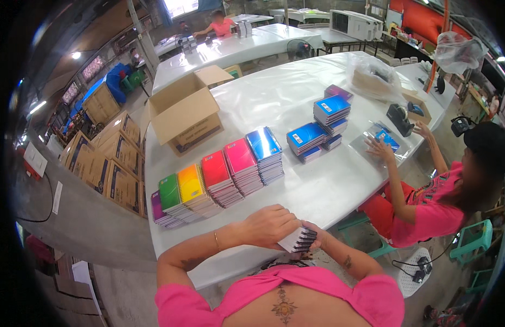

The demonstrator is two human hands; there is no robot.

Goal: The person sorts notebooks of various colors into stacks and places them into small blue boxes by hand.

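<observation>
A small bundle of spiral notebooks (297,239) sits right at the near edge of the tabletop (252,103), wire spines facing right, and both hands are on it. The left hand (270,225) lies over the top with its fingers curled down around the bundle; the right hand (315,235) comes up from beneath on the right side, mostly hidden, its fingers seemingly closed against the spines, though I cannot see them fully.

Just beyond, a row of sorted stacks runs left to right: purple (156,210), green (169,194), yellow-orange (191,186), red (215,175), pink (240,159) and blue (264,146). These piles stand tall and even, so by my reading a good deal of sorting by colour is already done, and the bundle in hand is one more batch being gathered from it or added to it; I cannot tell which.

Farther right, shorter blue-covered stacks (317,128) stand together, looser and less orderly, apparently waiting. To the right, a co-worker in pink presses both hands onto a clear plastic bag (384,143) holding a blue notebook, with a tape dispenser (399,119) just beyond. So packing looks under way there, one pack at a time, with plenty left.

At the far left an open cardboard box (184,111) stands on the tabletop, and more boxes (108,158) are stacked below it on the floor.
</observation>
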